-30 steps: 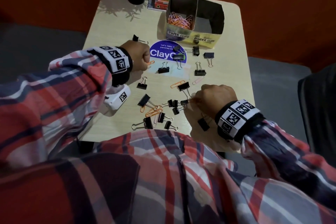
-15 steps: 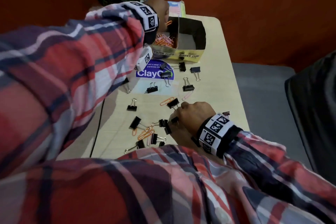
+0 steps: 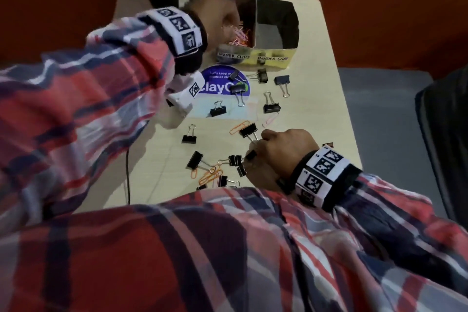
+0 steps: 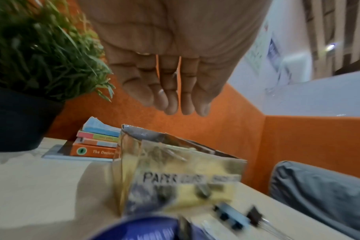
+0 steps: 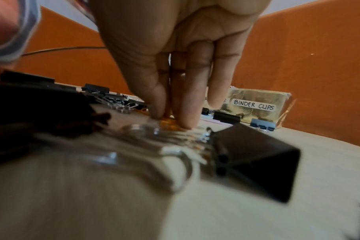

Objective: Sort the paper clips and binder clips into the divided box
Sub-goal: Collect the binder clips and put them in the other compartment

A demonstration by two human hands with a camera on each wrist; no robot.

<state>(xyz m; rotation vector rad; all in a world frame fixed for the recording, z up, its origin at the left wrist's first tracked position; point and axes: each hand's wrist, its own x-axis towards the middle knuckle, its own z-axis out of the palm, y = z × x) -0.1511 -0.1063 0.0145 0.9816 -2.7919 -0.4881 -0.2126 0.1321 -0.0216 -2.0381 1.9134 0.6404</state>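
Here, the right hand (image 5: 175, 68) presses its fingertips (image 5: 187, 121) down on an orange paper clip (image 5: 169, 124) on the worktop (image 3: 324, 99), while the left hand (image 4: 170, 56) hangs spread and empty over the divided box (image 3: 266, 54).

The right grip is fingers close together, tips pinning the clip among black binder clips (image 3: 249, 130) scattered across the worktop; the left grip is slack, fingers straight, above the compartment labelled "PAPER CLIPS", where a heap of coloured paper clips (image 3: 239, 37) lies. The "BINDER CLIPS" compartment shows only dark walls. Behind the box stand a potted plant (image 4: 31, 56) and stacked books (image 4: 97, 141).
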